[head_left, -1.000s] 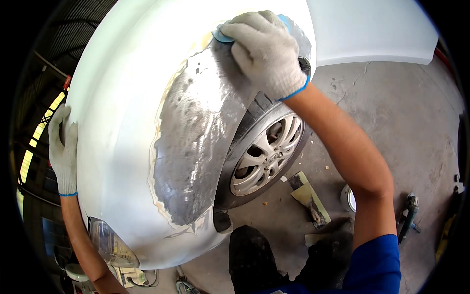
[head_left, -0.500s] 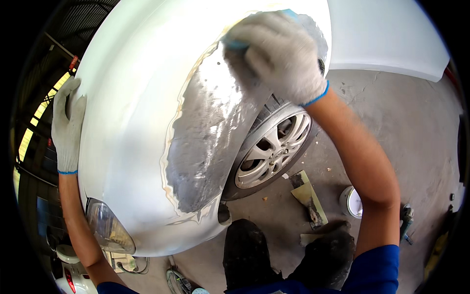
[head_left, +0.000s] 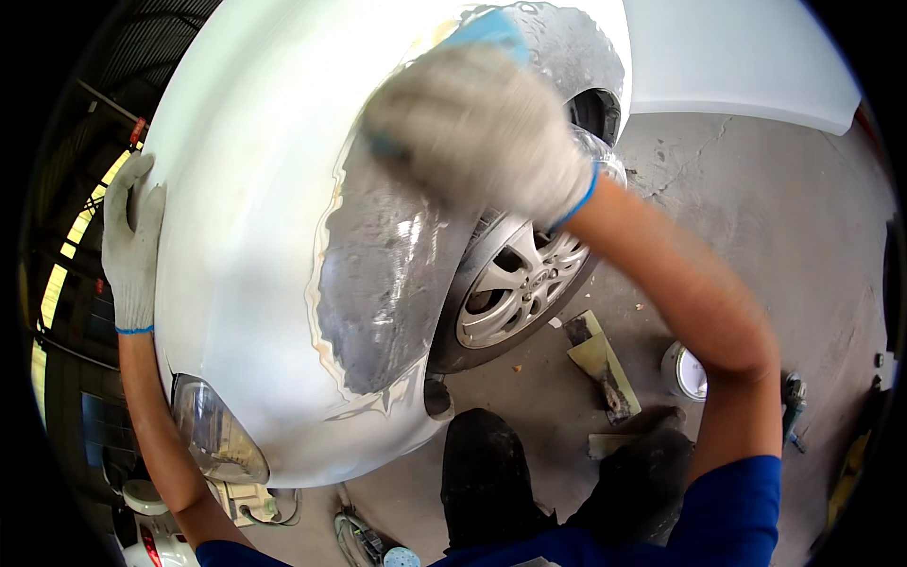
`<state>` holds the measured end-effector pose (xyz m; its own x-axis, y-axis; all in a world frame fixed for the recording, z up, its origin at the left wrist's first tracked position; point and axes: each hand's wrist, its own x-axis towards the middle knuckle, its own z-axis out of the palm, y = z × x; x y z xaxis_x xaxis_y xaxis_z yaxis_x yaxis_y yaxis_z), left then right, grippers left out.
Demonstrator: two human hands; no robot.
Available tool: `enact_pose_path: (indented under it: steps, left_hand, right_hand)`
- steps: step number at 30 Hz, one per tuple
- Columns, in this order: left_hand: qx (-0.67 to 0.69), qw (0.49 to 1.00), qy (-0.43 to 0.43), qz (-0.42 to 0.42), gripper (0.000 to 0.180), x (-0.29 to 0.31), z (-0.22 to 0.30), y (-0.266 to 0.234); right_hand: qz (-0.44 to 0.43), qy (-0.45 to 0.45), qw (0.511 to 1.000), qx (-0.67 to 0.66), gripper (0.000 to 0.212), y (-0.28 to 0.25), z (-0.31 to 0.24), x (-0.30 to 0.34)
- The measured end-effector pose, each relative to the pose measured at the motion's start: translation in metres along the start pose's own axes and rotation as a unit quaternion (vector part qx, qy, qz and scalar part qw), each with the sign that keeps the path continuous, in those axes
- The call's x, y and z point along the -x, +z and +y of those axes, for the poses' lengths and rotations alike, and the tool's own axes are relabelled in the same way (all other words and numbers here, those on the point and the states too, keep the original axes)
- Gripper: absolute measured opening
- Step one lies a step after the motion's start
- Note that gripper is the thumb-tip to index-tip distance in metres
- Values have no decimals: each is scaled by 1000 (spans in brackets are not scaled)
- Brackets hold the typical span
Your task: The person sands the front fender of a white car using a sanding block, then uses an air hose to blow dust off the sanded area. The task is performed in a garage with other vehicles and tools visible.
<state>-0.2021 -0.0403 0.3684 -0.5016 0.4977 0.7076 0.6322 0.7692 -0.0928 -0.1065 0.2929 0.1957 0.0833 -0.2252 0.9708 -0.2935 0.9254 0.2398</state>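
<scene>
A white car fender (head_left: pixel 255 189) fills most of the view, its paint stripped to a grey bare-metal patch (head_left: pixel 387 274) running along the wheel arch. Below the arch sits the silver alloy wheel (head_left: pixel 505 288) on a cracked concrete floor (head_left: pixel 756 217).

The right hand (head_left: pixel 482 128), in a grey knit glove and motion-blurred, is closed down over a blue sanding block (head_left: pixel 487 28) pressed to the top of the bare patch; only the block's upper edge shows. The left hand (head_left: pixel 130 246), gloved too, lies flat and open on the fender's far edge, gripping nothing, just bracing.

On the floor lie 1 putty scraper (head_left: pixel 600 364) and 1 small round tin (head_left: pixel 685 370), near the person's knees.

Risk, as I judge it: with strokes this fast, the block could tip on the arch's curve and gouge, or run into good paint.
</scene>
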Motion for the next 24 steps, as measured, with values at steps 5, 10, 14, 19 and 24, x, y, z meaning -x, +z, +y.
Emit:
enact_pose_path:
  steps: [5, 10, 14, 19, 24]
  left_hand:
    - [-4, 1000, -6, 2, 42, 0, 6, -1]
    - [19, 1000, 20, 3, 43, -3, -6, 2]
    - [9, 1000, 27, 4, 43, -4, -10, 4]
    - [3, 1000, 21, -3, 42, 0, -9, 4]
    - [32, 999, 12, 6, 42, 3, -4, 0]
  right_hand:
    - [-137, 97, 985, 51, 17, -14, 1, 0]
    - [-67, 149, 987, 10, 16, -13, 50, 19]
    - [-81, 84, 991, 60, 19, -13, -9, 2]
    - [-252, 436, 863, -50, 16, -24, 50, 7]
    - [-112, 186, 974, 70, 13, -16, 10, 14]
